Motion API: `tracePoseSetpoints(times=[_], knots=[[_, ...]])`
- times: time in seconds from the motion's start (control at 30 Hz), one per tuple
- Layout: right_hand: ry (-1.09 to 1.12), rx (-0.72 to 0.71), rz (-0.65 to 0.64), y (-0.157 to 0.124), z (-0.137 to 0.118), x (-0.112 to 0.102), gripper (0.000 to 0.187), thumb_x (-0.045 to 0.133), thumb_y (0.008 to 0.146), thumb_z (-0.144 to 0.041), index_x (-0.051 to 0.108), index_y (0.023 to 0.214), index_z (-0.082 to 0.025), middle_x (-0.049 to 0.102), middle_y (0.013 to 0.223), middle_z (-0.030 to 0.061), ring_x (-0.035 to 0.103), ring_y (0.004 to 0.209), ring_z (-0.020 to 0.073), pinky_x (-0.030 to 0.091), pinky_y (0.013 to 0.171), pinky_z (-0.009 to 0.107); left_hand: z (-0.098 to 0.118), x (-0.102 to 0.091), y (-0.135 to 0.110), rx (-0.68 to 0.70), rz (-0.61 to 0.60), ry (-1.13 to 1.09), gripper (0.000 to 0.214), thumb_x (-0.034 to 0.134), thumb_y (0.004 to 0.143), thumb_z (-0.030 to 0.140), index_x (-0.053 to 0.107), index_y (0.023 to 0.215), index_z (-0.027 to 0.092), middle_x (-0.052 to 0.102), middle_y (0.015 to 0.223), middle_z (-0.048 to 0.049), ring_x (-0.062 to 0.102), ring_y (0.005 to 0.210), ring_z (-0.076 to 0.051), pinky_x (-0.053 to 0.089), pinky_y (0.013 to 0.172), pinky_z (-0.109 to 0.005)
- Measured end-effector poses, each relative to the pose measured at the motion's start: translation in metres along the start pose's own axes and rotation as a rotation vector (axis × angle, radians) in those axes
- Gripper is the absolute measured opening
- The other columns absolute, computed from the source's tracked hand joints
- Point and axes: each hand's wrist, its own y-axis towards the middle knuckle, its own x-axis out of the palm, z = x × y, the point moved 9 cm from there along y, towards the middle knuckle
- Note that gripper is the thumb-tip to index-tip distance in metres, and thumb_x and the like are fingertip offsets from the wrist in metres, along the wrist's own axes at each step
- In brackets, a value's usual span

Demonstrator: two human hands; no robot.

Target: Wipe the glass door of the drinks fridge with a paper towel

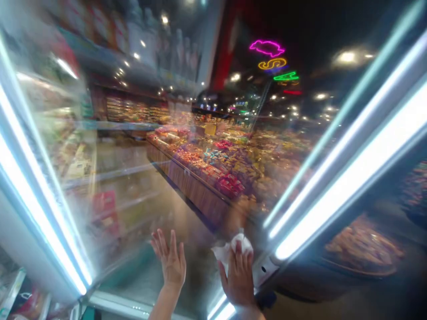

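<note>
A clear glass pane (pixel 187 213) spans the middle of the view, with blurred reflections over it. Low in the centre, my left hand (pixel 172 260) is raised with its fingers spread, and nothing is in it. Whether it touches the glass I cannot tell. To the right of it, my right hand (pixel 238 275) holds a crumpled white cloth (pixel 245 243), thin like tissue, flat against the pane. Bits of the cloth stick out above and to the left of the fingers. What lies under the palm is hidden.
Bright light tubes run up the left (pixel 43 191) and right (pixel 350 178). Behind the glass stands a long wooden display bin (pixel 193 182) heaped with colourful packets. Neon signs (pixel 271 64) glow above. A round heap of goods (pixel 365 246) is at lower right, shelved packages (pixel 26 295) at lower left.
</note>
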Motion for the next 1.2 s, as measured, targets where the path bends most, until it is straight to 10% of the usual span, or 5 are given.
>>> tracePoseSetpoints(times=[0.27,0.5,0.7,0.93,1.2], knots=[[0.117,0.02,-0.002,-0.033,-0.041,0.007,0.077,0.052,0.097,-0.018,0.015,0.163,-0.009,0.017,0.17,0.0163,0.013,0.158,0.0359,0.032,0.123,0.06,0.04,0.018,-0.005,0.22,-0.049,0.042,0.075,0.062,0.091,0.018,0.032,0.156,0.041,0.006,0.173,-0.0009,0.002,0.16,-0.032,0.011,0.126,-0.069],[0.121,0.001,0.07,0.069,-0.031,-0.01,0.078,0.053,0.1,-0.032,0.015,0.163,-0.008,0.022,0.167,0.0213,0.014,0.157,0.0423,0.027,0.12,0.071,0.005,0.001,0.008,0.103,-0.022,0.112,0.076,0.059,0.094,0.025,0.022,0.16,0.036,0.005,0.173,-0.0064,0.003,0.16,-0.034,0.014,0.126,-0.068],[0.234,-0.281,-0.024,-0.009,-0.079,0.02,0.074,0.056,0.097,-0.027,0.026,0.161,-0.005,0.035,0.164,0.0159,0.019,0.158,0.0315,0.021,0.129,0.048,-0.031,-0.022,0.018,-0.036,-0.012,0.154,0.065,0.047,0.099,0.027,0.025,0.16,0.034,0.01,0.173,-0.0076,0.006,0.16,-0.03,0.016,0.126,-0.066],[0.244,-0.157,0.028,0.1,-0.101,0.017,0.068,0.055,0.099,-0.031,0.033,0.157,-0.004,0.039,0.161,0.0219,0.011,0.159,0.0355,0.018,0.127,0.062,-0.065,-0.038,0.033,-0.108,-0.011,0.176,0.061,0.044,0.101,0.029,0.027,0.159,0.034,0.009,0.173,-0.007,0.006,0.16,-0.029,0.016,0.126,-0.065],[0.316,-0.654,-0.058,0.035,-0.151,0.039,0.04,0.053,0.096,-0.026,0.066,0.13,-0.01,0.063,0.144,0.0095,0.022,0.158,0.0187,0.008,0.133,0.034,-0.101,-0.054,0.067,-0.04,0.016,0.156,0.062,0.044,0.1,0.028,0.028,0.159,0.032,0.015,0.172,-0.0088,0.007,0.16,-0.029,0.015,0.126,-0.066]])
